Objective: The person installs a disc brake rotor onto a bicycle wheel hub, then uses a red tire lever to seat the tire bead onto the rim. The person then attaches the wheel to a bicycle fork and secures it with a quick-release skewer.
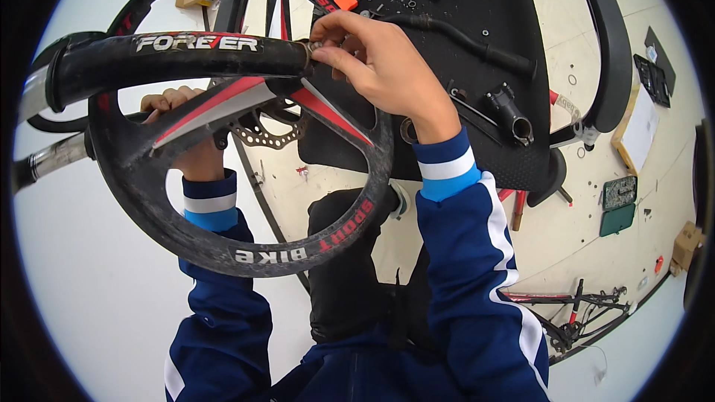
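Observation:
A black bicycle wheel point(328, 251) with broad red-and-white spokes stands tilted in front of me, fitted in a suspension fork point(186, 63) with silver upper tubes. The thumb and fingers of my right hand point(387, 67) are pinched round a small metal axle nut point(313, 47) at the fork leg's end; the fingers partly cover it. Behind the wheel, my left hand point(199, 156) is closed round the far fork leg, its fingers showing above a spoke. That spoke hides part of the grip. A perforated brake disc point(268, 132) sits at the hub.
A black office chair seat point(462, 37) holds a bent handlebar point(477, 45), a stem point(510, 114) and small metal parts. Its armrest point(607, 52) rises at right. On the floor are a green case point(617, 217), a red-and-black bicycle frame point(577, 309) and a cardboard box point(685, 246).

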A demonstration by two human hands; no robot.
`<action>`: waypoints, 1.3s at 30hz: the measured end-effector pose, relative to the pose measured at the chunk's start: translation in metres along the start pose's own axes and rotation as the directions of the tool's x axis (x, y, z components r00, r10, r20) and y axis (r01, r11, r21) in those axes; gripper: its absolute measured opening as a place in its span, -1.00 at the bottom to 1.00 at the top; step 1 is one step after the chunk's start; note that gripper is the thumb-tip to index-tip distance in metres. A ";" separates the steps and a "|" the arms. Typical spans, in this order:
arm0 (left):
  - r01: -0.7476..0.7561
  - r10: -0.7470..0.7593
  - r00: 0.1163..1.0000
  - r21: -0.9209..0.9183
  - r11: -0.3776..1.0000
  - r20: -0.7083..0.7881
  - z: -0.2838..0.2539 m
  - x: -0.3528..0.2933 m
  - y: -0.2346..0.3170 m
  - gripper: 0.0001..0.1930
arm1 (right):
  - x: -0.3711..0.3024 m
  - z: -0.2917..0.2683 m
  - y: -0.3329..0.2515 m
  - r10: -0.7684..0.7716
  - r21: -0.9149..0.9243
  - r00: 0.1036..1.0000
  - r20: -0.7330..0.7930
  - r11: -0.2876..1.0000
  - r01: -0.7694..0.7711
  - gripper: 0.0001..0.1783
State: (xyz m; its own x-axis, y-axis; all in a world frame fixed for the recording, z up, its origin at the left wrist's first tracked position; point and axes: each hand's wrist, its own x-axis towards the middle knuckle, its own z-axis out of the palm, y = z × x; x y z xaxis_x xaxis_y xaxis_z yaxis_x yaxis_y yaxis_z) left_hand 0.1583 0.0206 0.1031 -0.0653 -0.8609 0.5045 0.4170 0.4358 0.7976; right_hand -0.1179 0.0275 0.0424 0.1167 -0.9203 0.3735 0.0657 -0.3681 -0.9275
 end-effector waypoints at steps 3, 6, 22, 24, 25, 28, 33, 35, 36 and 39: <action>-0.064 0.063 0.998 0.091 0.994 0.012 -0.003 -0.004 -0.002 -0.54 | 0.003 0.011 0.002 -0.068 -0.160 0.997 -0.035 0.985 0.061 -0.75; -0.020 0.027 0.997 0.090 0.996 -0.078 -0.015 -0.007 -0.001 -0.50 | 0.006 0.018 0.000 -0.107 -0.302 0.992 -0.059 0.949 0.085 -0.70; 0.013 -0.013 0.999 -0.003 1.000 0.039 -0.016 0.000 -0.002 -0.56 | 0.004 0.007 -0.007 -0.148 -0.184 0.989 0.030 0.971 0.151 -0.81; 0.019 -0.018 0.999 -0.016 1.000 0.027 -0.013 0.001 0.000 -0.59 | 0.006 0.007 -0.004 -0.207 -0.198 0.978 0.029 0.958 0.209 -0.81; 0.009 -0.009 1.000 -0.020 1.000 0.022 -0.010 0.001 0.000 -0.61 | 0.005 0.009 -0.003 -0.217 -0.248 0.976 0.024 0.944 0.216 -0.80; 0.049 -0.048 0.999 -0.053 0.997 0.020 -0.018 -0.001 -0.001 -0.64 | -0.001 0.015 0.001 -0.232 -0.409 0.973 0.011 0.887 0.216 -0.78; 0.015 -0.017 0.997 0.036 0.999 0.078 -0.036 -0.005 0.001 -0.60 | -0.002 0.025 -0.008 -0.245 -0.622 0.970 0.008 0.758 0.197 -0.76; -0.003 0.125 0.965 0.469 0.883 -0.229 -0.026 -0.024 -0.003 -0.52 | -0.001 0.029 -0.009 -0.241 -0.623 0.970 0.004 0.759 0.191 -0.78; 0.096 0.191 0.908 0.631 0.770 -0.372 -0.018 -0.032 -0.006 -0.46 | 0.000 0.032 -0.008 -0.240 -0.622 0.971 0.005 0.760 0.191 -0.78; -0.117 0.262 0.782 0.280 0.953 -0.565 0.048 -0.015 -0.019 -0.40 | 0.004 0.031 0.001 -0.268 -0.593 0.961 -0.063 0.785 0.180 -0.78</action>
State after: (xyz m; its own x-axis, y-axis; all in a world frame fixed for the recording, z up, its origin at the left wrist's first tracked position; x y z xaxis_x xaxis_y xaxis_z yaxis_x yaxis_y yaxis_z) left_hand 0.1078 0.0383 0.0960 0.5703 -0.7076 0.4172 0.1512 0.5896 0.7934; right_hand -0.0865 0.0280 0.0436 0.0325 -0.7946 0.6063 -0.5146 -0.5333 -0.6714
